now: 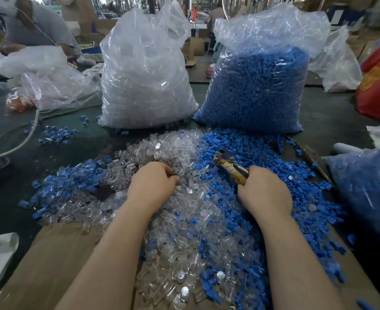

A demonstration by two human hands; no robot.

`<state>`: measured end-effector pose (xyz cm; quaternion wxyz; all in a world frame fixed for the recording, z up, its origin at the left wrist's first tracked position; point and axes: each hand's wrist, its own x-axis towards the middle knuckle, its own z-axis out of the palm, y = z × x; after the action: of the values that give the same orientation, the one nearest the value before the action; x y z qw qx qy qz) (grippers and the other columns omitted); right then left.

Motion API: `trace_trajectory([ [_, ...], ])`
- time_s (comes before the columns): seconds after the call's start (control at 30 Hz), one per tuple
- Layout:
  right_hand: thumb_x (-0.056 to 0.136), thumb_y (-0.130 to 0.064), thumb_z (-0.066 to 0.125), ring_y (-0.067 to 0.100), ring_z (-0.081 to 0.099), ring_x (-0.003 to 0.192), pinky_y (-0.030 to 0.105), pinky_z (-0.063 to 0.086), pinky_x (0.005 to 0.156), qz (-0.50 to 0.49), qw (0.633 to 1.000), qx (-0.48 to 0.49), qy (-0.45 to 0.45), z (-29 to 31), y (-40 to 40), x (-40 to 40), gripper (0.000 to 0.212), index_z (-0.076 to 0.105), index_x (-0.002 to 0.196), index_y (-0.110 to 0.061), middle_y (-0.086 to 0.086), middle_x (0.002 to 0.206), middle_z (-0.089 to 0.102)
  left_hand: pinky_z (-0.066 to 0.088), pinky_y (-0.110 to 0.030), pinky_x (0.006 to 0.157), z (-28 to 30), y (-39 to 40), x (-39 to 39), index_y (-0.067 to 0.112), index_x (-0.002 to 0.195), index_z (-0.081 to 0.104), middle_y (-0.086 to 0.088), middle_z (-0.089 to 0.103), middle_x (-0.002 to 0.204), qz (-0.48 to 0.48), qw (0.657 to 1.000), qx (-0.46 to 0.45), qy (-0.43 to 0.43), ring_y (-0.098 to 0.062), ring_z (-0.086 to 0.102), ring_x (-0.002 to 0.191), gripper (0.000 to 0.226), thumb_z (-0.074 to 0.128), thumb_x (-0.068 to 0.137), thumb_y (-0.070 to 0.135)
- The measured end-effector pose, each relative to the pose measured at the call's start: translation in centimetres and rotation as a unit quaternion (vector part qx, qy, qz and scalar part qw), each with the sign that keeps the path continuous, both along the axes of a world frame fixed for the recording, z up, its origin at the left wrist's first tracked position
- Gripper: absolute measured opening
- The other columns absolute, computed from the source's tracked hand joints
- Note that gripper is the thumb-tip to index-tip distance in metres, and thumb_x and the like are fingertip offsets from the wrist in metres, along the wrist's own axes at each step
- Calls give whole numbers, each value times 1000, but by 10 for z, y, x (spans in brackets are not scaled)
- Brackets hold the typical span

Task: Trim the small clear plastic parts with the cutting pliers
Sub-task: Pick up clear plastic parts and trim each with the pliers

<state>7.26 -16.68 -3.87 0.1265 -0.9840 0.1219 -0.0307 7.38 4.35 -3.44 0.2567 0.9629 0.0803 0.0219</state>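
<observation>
Nearest the lens, two bare forearms reaching forward over cardboard (57,260) and into the clear pile (180,220), landmark for everything below. Left hand (152,185) palm down on the pile's far-left part, fingers curled into the clear parts; whether anything is pinched, hidden by the knuckles. Right hand (264,190) at the pile's right edge, wrist turned slightly inward, fingers wrapped round the pliers (230,165). Handles bound in worn yellowish tape, metal head pointing up and left just above the blue parts (296,175); jaws apart or together, impossible to tell. Blue parts heaped right of the pile and mixed into its left and near edges. Behind the pile, clear bag (146,86) standing upright, full of clear parts. Right of that and touching it at the base, blue bag (258,90), open at the top. Far right of the pile, another blue-filled bag (368,191) cut by the frame edge, and beyond it a red bag (379,86) with yellow print too blurred to read. Far left of the pile, crumpled plastic bags (50,81), a pale cable (26,135), a small scatter of blue parts. No other legible writing. Behind left, another person (37,25) in grey bent over the table (95,139).
</observation>
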Motion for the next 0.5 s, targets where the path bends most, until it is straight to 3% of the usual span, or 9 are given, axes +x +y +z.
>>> trace_trajectory([
  [0.2, 91, -28, 60, 23, 50, 64, 31, 40, 55, -2, 1000, 2, 6, 1, 4, 3, 12, 52, 91, -20, 2, 82, 52, 50, -29, 78, -1, 0, 0, 26, 112, 73, 5, 74, 100, 6, 1000, 12, -14, -14, 62, 83, 23, 65, 93, 35],
  [0.33, 90, -27, 61, 21, 49, 60, 29, 37, 51, -1, 1000, 0, 14, 2, 4, 4, 11, 54, 89, -19, 2, 77, 53, 53, -32, 83, -4, -2, -2, 27, 112, 73, 5, 72, 108, -7, 999, 42, -28, -16, 66, 96, 21, 65, 93, 22],
  [0.5, 89, -25, 61, 19, 49, 58, 27, 30, 46, 6, 1000, -4, 17, 3, 5, 3, 9, 53, 88, -20, 1, 75, 53, 51, -33, 87, -6, -1, 0, 27, 124, 66, 5, 70, 114, -20, 998, 30, -48, -16, 64, 100, 33, 67, 92, 36],
])
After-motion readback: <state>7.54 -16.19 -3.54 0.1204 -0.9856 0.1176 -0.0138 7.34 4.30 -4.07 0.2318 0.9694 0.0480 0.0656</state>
